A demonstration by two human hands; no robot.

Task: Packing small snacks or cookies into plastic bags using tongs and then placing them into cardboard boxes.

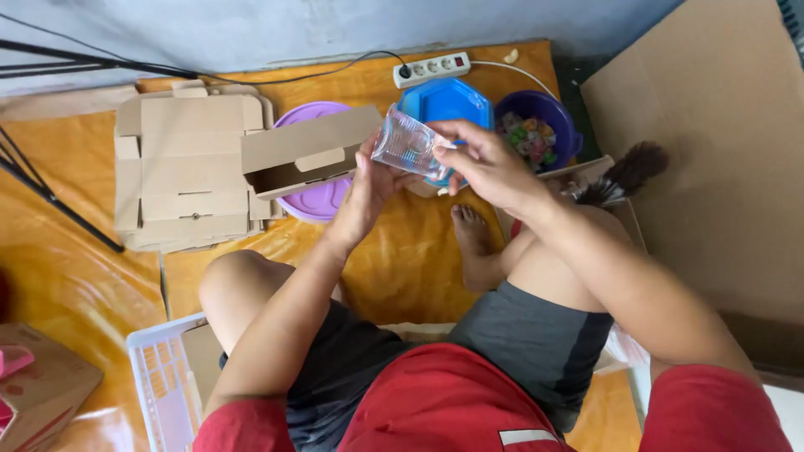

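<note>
Orange mat [75,276] spread over the floor, seen from above, against a pale blue-grey wall [251,29] along the top edge. Seated on the mat, bare knees apart, in grey shorts and a red shirt, one bare foot [471,230] tucked inward near the centre.

Both hands raised together above the mat, just in front of the knees. Right hand [486,163] curled around a small clear plastic cup [406,144], fingers and thumb pinching it near the rim; cup tilted on its side, mouth toward the right. Left hand [368,188] pressed against the underside of the cup, fingers partly curled, also touching a small open cardboard box [310,155] just to its left; hard to tell whether actually gripping the box or only steadying it.

Behind the box, a round purple lid [314,201], mostly hidden. Left of that, a flat stack of unfolded cardboard boxes [188,172]. Behind the cup, a blue many-sided lid [444,100], and beside it a dark blue bowl [548,117] filled with small multicoloured pieces. White power strip [431,69] against the wall, black cable plugged in. Large brown cardboard sheet [712,151] filling the right side, a dark feather duster [624,172] lying at its edge. White plastic basket [163,381] at lower left beside the thigh, and a brown cardboard box [42,385] in the bottom-left corner.
</note>
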